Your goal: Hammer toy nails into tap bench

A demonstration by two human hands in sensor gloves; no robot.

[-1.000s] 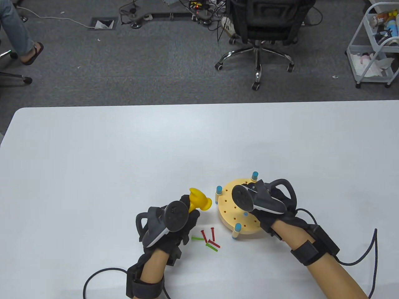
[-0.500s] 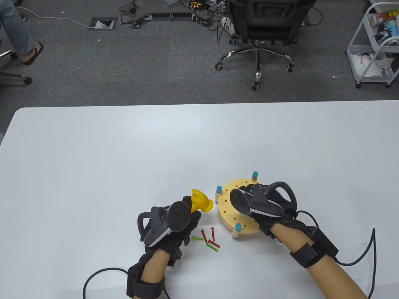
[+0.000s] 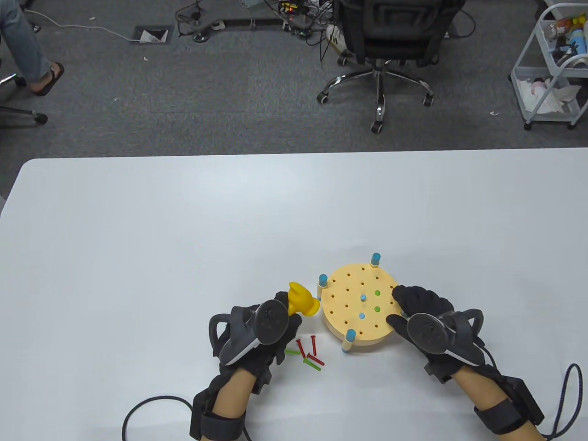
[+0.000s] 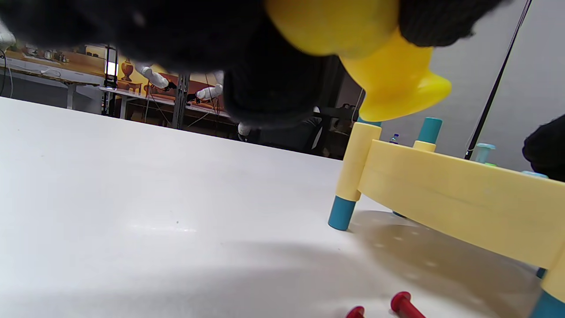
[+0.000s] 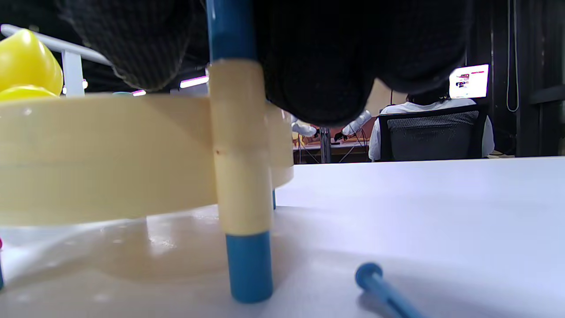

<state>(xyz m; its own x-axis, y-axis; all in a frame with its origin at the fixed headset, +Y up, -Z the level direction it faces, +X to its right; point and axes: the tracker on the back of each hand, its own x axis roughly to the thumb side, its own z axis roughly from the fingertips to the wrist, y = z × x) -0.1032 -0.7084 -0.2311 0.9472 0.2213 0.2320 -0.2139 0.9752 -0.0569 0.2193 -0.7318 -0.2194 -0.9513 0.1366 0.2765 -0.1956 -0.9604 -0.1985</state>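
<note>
Readable text: none in any view.
Monitor [image 5: 468, 81] in right wrist view: lit screen, content too small to read.
Labels, brands, numbers: none legible.

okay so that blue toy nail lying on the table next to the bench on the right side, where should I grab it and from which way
Pinch the blue plastic nail by its thin shaft just behind the round head, coming straight down from above. It lies flat on the white table beside the round yellow tap bench, near a blue-tipped leg, so a side approach looks crowded. The right hand is nearest.
</note>
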